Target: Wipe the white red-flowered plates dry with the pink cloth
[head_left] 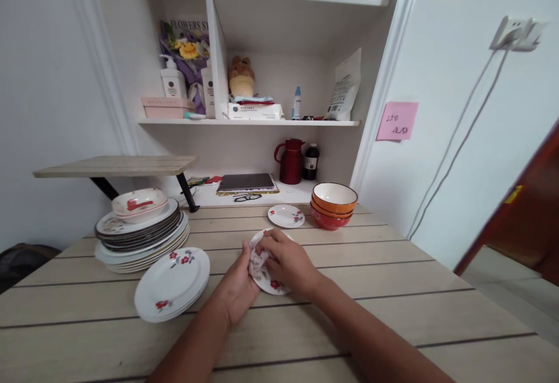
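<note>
A small white plate (276, 286) with red flowers is between my hands, low over the wooden table (371, 325). My left hand (239, 284) grips the plate's left edge, thumb up along the rim. In my right hand (286, 258) is a crumpled white cloth or tissue (257, 262), pressed against the plate's face by bent fingers. Just beyond lies a similar small plate (285, 215). To the left of my hands sits a short stack of flowered plates (174, 284).
At the left, a taller plate stack (142, 234) carries a shallow bowl (140, 204) beside a raised wooden stand (116, 165). Stacked orange and red bowls (334, 205) stand at the back right. Behind are glasses (247, 198), a laptop (245, 182) and a red jug (291, 163).
</note>
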